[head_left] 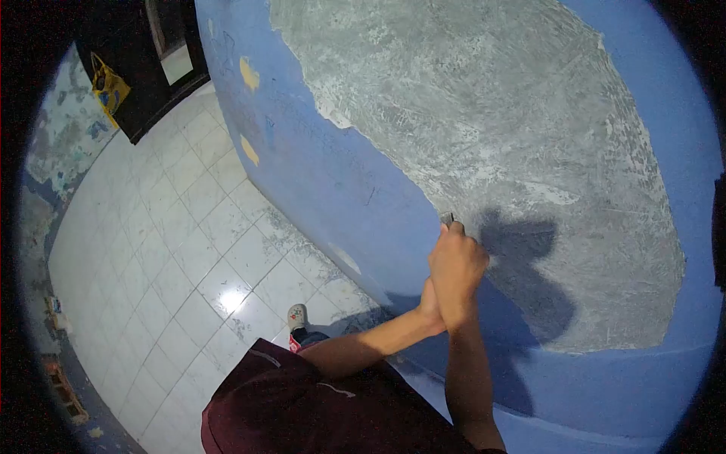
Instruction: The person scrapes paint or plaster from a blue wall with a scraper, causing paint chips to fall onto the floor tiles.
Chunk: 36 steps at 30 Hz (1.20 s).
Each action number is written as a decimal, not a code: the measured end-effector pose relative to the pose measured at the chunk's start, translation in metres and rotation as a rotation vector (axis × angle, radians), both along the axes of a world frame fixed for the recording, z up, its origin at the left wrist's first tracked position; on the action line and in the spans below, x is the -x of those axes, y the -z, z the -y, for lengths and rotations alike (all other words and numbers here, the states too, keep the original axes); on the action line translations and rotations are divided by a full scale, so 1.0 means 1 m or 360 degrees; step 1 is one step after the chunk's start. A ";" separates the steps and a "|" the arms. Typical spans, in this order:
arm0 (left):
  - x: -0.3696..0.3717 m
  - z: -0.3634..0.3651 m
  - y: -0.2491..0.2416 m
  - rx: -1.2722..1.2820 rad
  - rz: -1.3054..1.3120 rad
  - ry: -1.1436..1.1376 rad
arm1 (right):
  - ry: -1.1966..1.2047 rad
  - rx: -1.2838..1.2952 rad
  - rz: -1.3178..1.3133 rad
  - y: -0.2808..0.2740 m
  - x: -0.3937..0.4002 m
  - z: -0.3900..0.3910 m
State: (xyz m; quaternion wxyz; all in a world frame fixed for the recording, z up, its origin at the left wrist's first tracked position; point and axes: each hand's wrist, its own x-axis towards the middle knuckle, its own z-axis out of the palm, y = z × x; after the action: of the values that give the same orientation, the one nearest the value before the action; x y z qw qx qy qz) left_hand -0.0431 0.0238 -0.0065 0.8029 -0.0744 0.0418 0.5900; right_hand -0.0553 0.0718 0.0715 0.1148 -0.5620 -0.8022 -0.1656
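My right hand (458, 259) is closed in a fist around a small scraper (448, 220). Only the short top end of the scraper shows above the fist, and the fist hides the rest. This end meets the wall at the edge between the bare grey patch (484, 113) and the blue paint (363, 197). My left hand (431, 309) is pressed in just below and behind the right one, against its heel and wrist. It looks closed, but its fingers are mostly hidden, along with whatever they hold.
White tiled floor (174, 257) lies along the wall on the left, with grey dust and crumbs near the wall's foot. My shoe (297, 316) stands there. A dark door (144, 76) and a yellow bag (110, 87) are at the upper left. Shadows fall on the patch.
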 end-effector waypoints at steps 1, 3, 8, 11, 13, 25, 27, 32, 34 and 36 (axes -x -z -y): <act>0.003 -0.001 0.004 -0.0058 0.0062 -0.0021 | 0.0025 0.0043 -0.0040 -0.001 -0.002 0.000; 0.002 0.004 0.005 -0.0096 0.0132 -0.0030 | 0.0064 0.0105 -0.0073 -0.001 -0.008 0.005; 0.000 0.007 0.019 -0.0153 0.0221 0.0094 | 0.0094 0.0095 -0.0144 0.002 -0.007 0.007; 0.001 0.004 0.012 -0.0070 0.0081 0.0091 | 0.0142 0.0135 -0.0158 0.004 -0.009 0.006; -0.006 0.006 0.011 0.0028 -0.0029 0.0032 | 0.0109 0.0129 -0.0212 0.007 -0.016 0.008; 0.009 0.010 -0.018 0.0103 -0.0016 0.0083 | 0.0153 0.0399 -0.0145 0.003 -0.012 0.006; 0.008 0.007 -0.020 0.0230 -0.0016 0.0062 | 0.0140 0.0385 -0.0145 0.001 -0.013 0.003; 0.008 0.000 0.001 -0.0056 -0.0135 0.0067 | 0.0034 0.0264 -0.0259 0.004 -0.009 0.001; 0.005 -0.001 -0.007 0.0061 -0.0122 0.0040 | 0.0020 0.0266 -0.0283 0.005 -0.012 0.001; -0.003 0.001 -0.008 0.0168 -0.0085 0.0011 | 0.0012 0.0257 -0.0304 0.005 -0.018 0.003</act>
State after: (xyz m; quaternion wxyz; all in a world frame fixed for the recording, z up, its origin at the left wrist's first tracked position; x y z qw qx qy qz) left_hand -0.0401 0.0225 0.0016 0.7985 -0.1009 0.0945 0.5860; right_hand -0.0375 0.0687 0.0662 0.1443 -0.5857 -0.7962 -0.0466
